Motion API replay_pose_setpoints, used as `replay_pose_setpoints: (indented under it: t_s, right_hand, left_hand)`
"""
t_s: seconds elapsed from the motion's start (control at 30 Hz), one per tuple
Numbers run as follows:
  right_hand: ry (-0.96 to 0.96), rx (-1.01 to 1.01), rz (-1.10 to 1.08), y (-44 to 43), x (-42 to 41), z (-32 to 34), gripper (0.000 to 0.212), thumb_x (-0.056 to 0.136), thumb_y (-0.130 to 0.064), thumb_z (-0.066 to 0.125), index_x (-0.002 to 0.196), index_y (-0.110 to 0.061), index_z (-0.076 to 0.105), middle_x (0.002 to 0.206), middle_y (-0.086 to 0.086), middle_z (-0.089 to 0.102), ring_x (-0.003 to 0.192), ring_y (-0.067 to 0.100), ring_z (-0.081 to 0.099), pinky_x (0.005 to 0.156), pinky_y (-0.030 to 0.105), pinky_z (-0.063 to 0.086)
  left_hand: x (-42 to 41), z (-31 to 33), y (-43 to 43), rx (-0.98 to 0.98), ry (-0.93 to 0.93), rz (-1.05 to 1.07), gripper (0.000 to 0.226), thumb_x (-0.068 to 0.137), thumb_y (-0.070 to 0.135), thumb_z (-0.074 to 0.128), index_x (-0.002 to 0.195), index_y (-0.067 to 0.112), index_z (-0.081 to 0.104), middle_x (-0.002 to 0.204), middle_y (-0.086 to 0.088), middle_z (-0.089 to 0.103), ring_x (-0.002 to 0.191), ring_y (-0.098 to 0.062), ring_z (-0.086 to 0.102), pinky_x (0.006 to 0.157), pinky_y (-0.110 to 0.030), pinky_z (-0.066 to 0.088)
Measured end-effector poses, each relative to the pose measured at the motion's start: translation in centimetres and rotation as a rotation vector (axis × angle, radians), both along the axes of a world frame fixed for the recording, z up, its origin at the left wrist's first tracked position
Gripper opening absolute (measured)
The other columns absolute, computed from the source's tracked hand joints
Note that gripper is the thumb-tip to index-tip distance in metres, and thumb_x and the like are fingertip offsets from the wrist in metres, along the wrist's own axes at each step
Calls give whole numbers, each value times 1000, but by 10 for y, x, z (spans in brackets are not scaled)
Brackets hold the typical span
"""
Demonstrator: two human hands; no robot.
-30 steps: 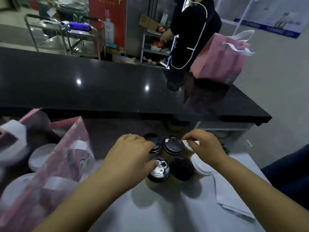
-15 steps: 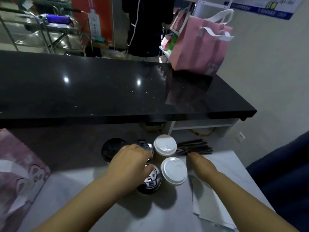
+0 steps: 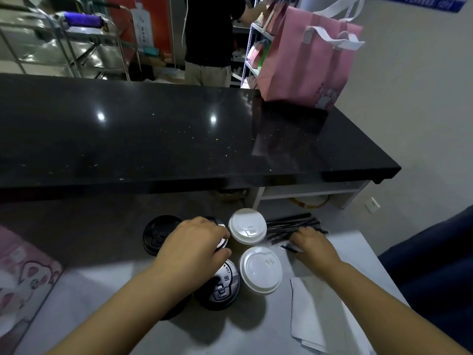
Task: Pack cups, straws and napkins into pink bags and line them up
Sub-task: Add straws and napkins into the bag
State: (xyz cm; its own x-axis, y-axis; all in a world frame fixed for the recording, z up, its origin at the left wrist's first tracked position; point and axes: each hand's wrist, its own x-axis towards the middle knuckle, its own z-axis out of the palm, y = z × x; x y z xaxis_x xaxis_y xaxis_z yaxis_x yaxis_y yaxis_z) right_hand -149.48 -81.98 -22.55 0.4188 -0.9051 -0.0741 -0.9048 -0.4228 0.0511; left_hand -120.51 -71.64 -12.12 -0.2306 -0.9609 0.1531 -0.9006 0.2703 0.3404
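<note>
Several lidded cups stand together on the grey table (image 3: 107, 290): two with white lids (image 3: 247, 226) (image 3: 261, 269) and black-lidded ones (image 3: 157, 235) (image 3: 224, 284). My left hand (image 3: 195, 245) curls over the top of a black-lidded cup in the middle, which it mostly hides. My right hand (image 3: 311, 245) reaches over a pile of black straws (image 3: 289, 225) and pinches one thin straw at its fingertips. White napkins (image 3: 314, 313) lie under my right forearm. A pink bag (image 3: 305, 56) stands on the black counter; another pink bag (image 3: 23, 275) lies at the left edge.
The raised black counter (image 3: 179, 134) runs across behind the table. A person in dark clothes (image 3: 210, 34) stands beyond it by shelves and a metal trolley (image 3: 64, 42). A dark seat (image 3: 435, 257) is at the right.
My right hand has moved forward from the napkins onto the straw pile. My left hand stays on the black-lidded cup. The view has shifted right since a second ago.
</note>
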Motion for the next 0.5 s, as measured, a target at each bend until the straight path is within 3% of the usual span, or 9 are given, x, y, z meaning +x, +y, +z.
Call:
replay_pose_setpoints:
  t_s: [0.13,0.27,0.4,0.5]
  right_hand:
    - [4,-72,129,-2,8,5,34,59,-3,81,90,-14,74,80,10,63,76,31,59,58,31,41]
    - [-7,-54,112,1,5,0,16,65,-1,76,80,-7,74,77,11,63,76,33,58,58,34,39]
    - [147,-16,73,2,6,-7,19,90,-19,54,104,-17,66,105,0,60,100,20,50,77,29,36]
    - [134,13,24,6,8,-7,14,91,-16,50,101,-18,60,102,0,58,98,20,49,74,28,32]
  left_hand:
    - [1,-2,1,8,-13,3,30,86,45,51,110,29,60,106,11,61,108,-11,48,88,-26,35]
    - [3,-5,4,13,-26,15,34,86,47,51,114,30,58,111,11,61,110,-11,48,90,-26,36]
    - [5,-3,7,-1,-9,12,34,85,47,51,115,30,58,112,10,61,110,-11,48,90,-26,36]
    - [6,-1,10,-12,-6,14,34,86,48,50,114,31,58,111,10,61,110,-11,48,90,-25,36]
